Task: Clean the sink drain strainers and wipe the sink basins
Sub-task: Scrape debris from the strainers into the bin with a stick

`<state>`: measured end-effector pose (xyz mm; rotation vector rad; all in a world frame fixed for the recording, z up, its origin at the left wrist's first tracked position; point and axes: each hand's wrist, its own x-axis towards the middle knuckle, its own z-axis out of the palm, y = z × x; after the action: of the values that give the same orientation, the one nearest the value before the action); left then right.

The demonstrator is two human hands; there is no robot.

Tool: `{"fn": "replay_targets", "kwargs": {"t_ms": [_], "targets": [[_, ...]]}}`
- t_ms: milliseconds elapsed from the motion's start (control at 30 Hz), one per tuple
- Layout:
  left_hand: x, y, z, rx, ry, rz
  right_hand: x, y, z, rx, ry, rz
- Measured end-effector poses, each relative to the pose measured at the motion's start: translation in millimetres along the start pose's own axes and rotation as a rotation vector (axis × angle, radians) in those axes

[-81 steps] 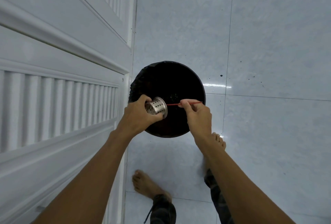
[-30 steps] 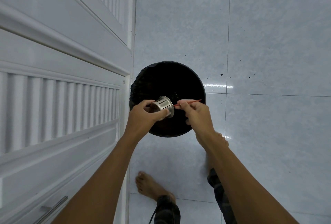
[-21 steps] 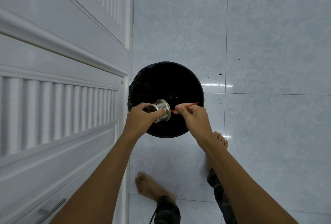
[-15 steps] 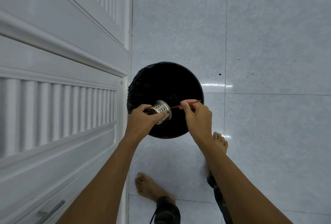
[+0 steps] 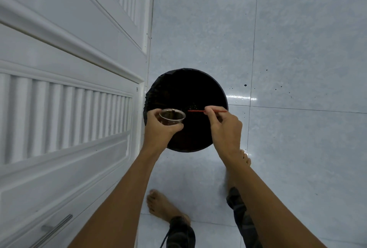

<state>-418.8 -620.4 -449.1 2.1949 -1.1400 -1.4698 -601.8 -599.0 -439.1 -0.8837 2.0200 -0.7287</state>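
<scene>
The bin (image 5: 186,89) is black, inside and rim alike. The strainer (image 5: 172,117) is shiny silver metal with dark brown specks inside. The stick (image 5: 196,111) is thin and red. The cabinet doors (image 5: 65,93) are glossy white with ribbed slat panels. The floor tiles (image 5: 297,49) are pale blue-grey, faintly mottled, dotted with small black specks.

The white cabinet doors (image 5: 65,96) stand close on the left of the black bin (image 5: 186,91) and block that side. To the right and beyond the bin, the tiled floor (image 5: 297,49) is open. Two bare feet (image 5: 164,206) stand near its close side.
</scene>
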Motion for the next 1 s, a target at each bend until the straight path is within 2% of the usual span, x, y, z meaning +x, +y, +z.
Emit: {"fn": "replay_targets", "kwargs": {"t_ms": [133,333,533,667,833,1000], "targets": [[-32.3,38.7,-9.3,-0.029,0.15,0.289,-12.7,-45.4,-36.5,0.116,0.069,-0.096],[-93.9,156.0,-63.5,-0.151,0.327,0.437,-40.7,-178.1,-109.2,0.248,0.119,-0.245],[-171.3,293.3,-167.0,-0.289,0.511,0.622,-87.6,-353.5,-168.9,0.376,0.119,-0.505],[-230.7,348.8,-249.6,-0.342,0.681,0.737,-135.7,-452.2,-182.0,0.479,0.079,-0.669],[-285.4,333.5,-347.9,-0.379,0.867,0.699,-205.9,-525.8,-156.2,0.489,-0.074,-0.788],[-318.4,216.7,-430.0,-0.381,1.002,0.476,-281.0,-535.2,-76.3,0.429,-0.313,-0.847]]}}
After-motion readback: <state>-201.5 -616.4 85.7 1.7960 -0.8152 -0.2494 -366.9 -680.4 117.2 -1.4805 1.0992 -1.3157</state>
